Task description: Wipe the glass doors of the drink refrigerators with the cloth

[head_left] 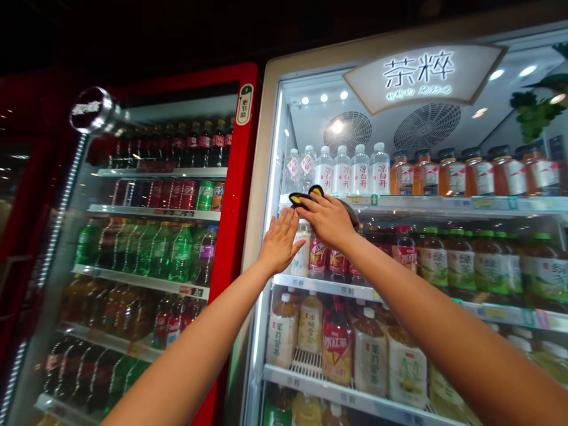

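Observation:
My left hand reaches up toward the glass door of the right-hand drinks fridge, its fingers stretched out and nothing in it. It seems to lie against the glass beside the door frame. Close to its fingertips, my right hand presses a dark cloth with black-and-yellow parts to the door. Most of the cloth is hidden under that hand, so its exact kind is unclear. Behind the hands, clear water bottles and red-labelled bottles stand on the shelves.
A red-framed fridge stands on the left, filled with bottles and cans. Inside the right fridge are amber bottles, green-capped tea bottles and larger bottles below. A lit fan-shaped sign tops the door.

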`<move>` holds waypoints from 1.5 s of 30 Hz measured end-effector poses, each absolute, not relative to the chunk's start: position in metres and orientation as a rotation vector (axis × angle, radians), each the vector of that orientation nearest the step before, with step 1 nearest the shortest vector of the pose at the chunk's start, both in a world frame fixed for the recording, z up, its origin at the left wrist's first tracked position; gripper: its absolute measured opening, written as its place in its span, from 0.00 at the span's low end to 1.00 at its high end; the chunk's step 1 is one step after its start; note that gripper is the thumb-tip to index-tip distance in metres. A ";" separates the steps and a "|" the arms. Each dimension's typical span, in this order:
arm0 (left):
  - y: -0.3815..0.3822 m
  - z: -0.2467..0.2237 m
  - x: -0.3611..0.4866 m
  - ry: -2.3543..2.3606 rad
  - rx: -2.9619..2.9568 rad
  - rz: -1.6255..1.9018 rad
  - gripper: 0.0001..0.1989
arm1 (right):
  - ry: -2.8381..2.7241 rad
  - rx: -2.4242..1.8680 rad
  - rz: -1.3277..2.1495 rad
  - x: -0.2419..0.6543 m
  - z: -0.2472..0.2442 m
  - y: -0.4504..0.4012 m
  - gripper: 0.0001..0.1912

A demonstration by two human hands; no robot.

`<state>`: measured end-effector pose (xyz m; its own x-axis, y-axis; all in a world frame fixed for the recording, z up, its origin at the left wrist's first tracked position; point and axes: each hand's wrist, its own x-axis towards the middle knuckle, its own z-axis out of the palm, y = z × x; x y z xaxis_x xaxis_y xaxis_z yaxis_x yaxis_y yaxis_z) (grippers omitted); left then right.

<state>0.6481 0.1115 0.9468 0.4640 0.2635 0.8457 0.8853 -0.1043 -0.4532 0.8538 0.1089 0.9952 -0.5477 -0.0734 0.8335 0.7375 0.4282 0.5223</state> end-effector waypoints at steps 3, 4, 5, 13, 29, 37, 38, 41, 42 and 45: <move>0.107 0.945 0.628 -0.970 -1.670 -0.711 0.39 | -1.813 -0.586 -1.232 0.881 0.979 0.111 0.22; 0.107 0.944 0.621 -0.971 -1.663 -0.732 0.40 | -1.760 -0.629 -1.211 0.888 0.980 0.112 0.23; 0.106 0.943 0.615 -0.979 -1.655 -0.755 0.42 | -1.699 -0.682 -1.180 0.891 0.983 0.113 0.24; 0.101 0.938 0.589 -0.927 -1.691 -0.732 0.40 | -1.731 -0.740 -1.173 0.835 0.971 0.102 0.24; 0.094 0.922 0.553 -0.842 -1.719 -0.715 0.36 | -1.722 -0.791 -1.216 0.824 0.928 0.100 0.24; 0.087 0.916 0.541 -0.838 -1.730 -0.666 0.36 | -1.412 -1.004 -0.971 0.774 1.024 0.106 0.29; 0.088 0.915 0.540 -0.844 -1.728 -0.671 0.35 | -1.435 -0.992 -0.982 0.763 1.029 0.105 0.29; 0.088 0.910 0.541 -0.862 -1.723 -0.693 0.35 | -1.608 -0.857 -1.102 0.740 1.016 0.100 0.27; 0.089 0.908 0.542 -0.869 -1.721 -0.696 0.34 | -1.684 -0.806 -1.155 0.738 1.007 0.098 0.26; 0.090 0.905 0.543 -0.874 -1.715 -0.700 0.33 | -1.855 -0.730 -1.277 0.738 0.987 0.095 0.23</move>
